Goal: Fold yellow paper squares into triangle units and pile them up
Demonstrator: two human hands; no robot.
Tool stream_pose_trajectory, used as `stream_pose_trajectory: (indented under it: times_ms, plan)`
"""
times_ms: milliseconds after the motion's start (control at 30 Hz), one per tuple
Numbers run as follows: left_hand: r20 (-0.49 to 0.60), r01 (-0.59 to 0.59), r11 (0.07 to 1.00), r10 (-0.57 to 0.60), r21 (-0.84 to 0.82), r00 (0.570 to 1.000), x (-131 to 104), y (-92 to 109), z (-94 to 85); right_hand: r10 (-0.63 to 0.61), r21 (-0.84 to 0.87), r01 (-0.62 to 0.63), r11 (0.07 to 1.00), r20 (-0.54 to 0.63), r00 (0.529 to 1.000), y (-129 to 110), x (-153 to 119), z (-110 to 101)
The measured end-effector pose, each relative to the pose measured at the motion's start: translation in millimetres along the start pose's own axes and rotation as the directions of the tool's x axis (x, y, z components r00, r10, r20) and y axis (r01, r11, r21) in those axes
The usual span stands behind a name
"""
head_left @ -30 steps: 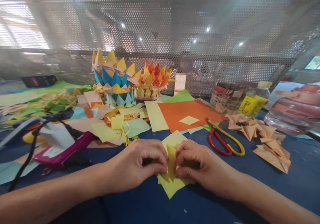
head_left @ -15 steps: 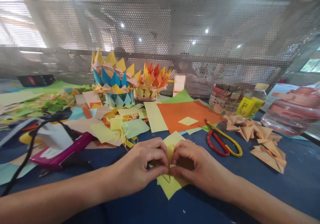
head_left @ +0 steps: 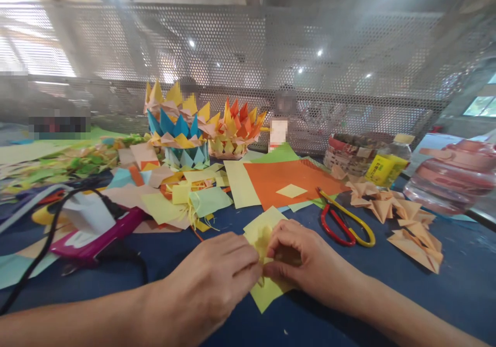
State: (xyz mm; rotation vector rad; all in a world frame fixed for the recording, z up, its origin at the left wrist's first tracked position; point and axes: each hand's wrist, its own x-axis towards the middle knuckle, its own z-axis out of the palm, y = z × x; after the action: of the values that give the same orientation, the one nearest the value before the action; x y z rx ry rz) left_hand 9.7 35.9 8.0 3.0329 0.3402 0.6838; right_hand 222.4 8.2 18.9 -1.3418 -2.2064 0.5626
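Over the blue tabletop, both my hands meet at a small stack of pale yellow paper squares. My left hand has its fingers pinched together at the middle of the yellow paper; my fingers hide what lies between them. Curled into a pinch just opposite, my right hand holds a folded part of the same paper, with thumb and forefinger tips near the left fingertips. The fold itself is mostly covered. To the right of my right hand lie scissors with one red and one yellow handle.
Orange sheets lie beyond my hands. Folded paper crowns stand behind paper scraps. At left are a purple glue gun and a black cord. Folded peach pieces, a yellow-labelled bottle and a pink jug are at right.
My left hand has turned over and shifted slightly down and left, its fingers now closed together. More of the yellow paper's upper left shows. My right hand stays nearly in place.
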Motion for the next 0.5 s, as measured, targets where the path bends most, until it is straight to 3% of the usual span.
stream_pose_trajectory:
  times_ms: [167,500]
  plan:
    - [-0.103,-0.011,0.995,0.021,0.096,0.994,-8.0,11.5,-0.4,0.018,0.001,-0.018,1.000,-0.004,1.000,-2.2,-1.0,-2.1]
    - [-0.053,0.066,0.991,-0.060,0.120,0.997,-9.3,21.9,-10.4,0.030,-0.007,-0.030,1.000,-0.005,1.000,-1.4,1.0,1.2]
